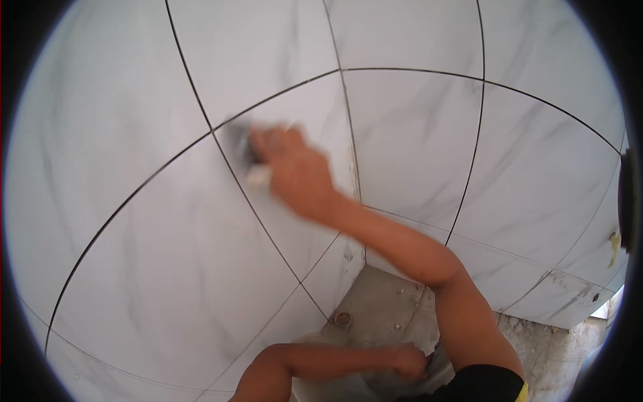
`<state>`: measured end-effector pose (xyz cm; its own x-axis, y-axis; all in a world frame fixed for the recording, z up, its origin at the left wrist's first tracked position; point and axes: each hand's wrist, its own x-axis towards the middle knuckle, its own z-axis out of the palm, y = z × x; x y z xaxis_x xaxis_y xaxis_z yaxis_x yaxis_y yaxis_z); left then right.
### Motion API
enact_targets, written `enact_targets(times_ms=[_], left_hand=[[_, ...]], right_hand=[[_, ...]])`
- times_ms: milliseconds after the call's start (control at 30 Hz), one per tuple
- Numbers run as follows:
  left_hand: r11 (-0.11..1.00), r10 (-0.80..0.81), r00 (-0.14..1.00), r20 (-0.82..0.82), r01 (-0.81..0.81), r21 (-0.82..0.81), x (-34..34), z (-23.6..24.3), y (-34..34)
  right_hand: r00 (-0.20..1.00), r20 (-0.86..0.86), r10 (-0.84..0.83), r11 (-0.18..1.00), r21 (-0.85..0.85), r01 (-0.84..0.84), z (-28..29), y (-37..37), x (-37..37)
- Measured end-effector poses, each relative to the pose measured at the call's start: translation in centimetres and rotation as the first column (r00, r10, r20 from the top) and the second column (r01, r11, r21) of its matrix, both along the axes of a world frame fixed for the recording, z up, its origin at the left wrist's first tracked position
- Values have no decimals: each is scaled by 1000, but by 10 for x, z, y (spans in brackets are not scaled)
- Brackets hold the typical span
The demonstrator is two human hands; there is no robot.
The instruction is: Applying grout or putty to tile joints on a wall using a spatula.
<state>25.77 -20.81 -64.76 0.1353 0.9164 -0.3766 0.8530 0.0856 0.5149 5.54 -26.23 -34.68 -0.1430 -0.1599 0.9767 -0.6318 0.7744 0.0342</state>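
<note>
My right hand (298, 171), blurred by motion, is closed round a scraper with a dark grey flat blade (240, 142) and a pale end. The blade is at the left tiled wall (134, 221), close to where dark joint lines cross. Low in the view, my left arm reaches across to the right. At its end my left hand (408, 362) is closed, with a dark greyish thing beside its fingers that I cannot make out. A pale rounded thing (335, 388), partly hidden, lies below that forearm.
A second tiled wall (408, 134) meets the left one at a corner. Below is a grey, rough floor (382, 298) with a round pipe opening (343, 319) and small crumbs. A dark object (627, 201) stands out at the far right edge. Smears mark the lower right tiles.
</note>
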Motion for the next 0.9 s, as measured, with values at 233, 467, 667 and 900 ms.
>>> enact_targets(times_ms=[233,467,667,900], left_hand=[[993,-101,994,-38,98,-66,-9,-18,6],[999,-1,1000,-3,1,-37,-4,2,1],[993,-92,996,-21,90,-79,-8,1,6],[993,94,996,-2,-93,77,-1,-7,4]], right_hand=[[541,642,543,837,-464,-289,60,57,40],[303,450,840,542,-712,-447,30,37,18],[214,317,924,380,-829,-411,21,26,13],[105,262,959,282,-891,-354,29,31,25]])
